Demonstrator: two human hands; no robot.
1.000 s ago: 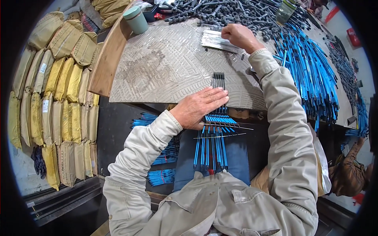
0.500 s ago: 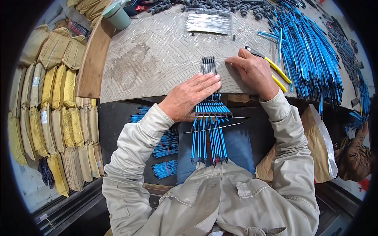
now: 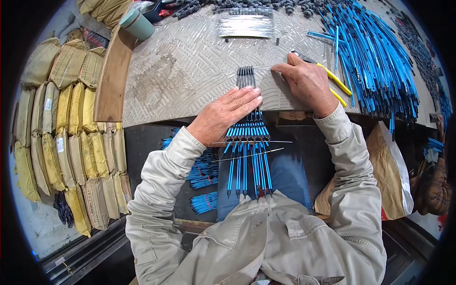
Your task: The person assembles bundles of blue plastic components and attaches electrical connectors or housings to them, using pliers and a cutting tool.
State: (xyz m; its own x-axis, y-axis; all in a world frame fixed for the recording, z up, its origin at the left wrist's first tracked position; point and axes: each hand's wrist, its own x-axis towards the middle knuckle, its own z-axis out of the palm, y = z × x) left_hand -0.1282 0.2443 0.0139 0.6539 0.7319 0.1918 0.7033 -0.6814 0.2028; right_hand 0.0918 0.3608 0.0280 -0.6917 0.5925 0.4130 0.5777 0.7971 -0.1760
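A fanned row of thin blue strips with black ends (image 3: 248, 131) reaches from the worktable down over my lap. Two thin metal wires cross it below the table edge. My left hand (image 3: 227, 113) lies flat across the row, fingers stretched out together, pressing it on the table edge. Beyond those fingers the narrow black tips (image 3: 245, 73) stick out side by side. Beside them, my right hand (image 3: 306, 84) is closed in a pinch on a thin metal wire (image 3: 263, 67), which leads toward the tips. Yellow-handled pliers (image 3: 337, 80) lie partly behind my right hand.
A clear box of metal wires (image 3: 246, 26) stands at the back, near black fittings (image 3: 289, 5). Blue strips (image 3: 375, 57) are heaped at right. A green cup (image 3: 137, 24) stands by a wooden board (image 3: 113, 80). Tied blue bundles (image 3: 204, 203) lie below; a paper bag (image 3: 380, 166) stands right.
The view has shifted slightly. Both hands keep their places on the strips and the wire, with hardly any visible movement.
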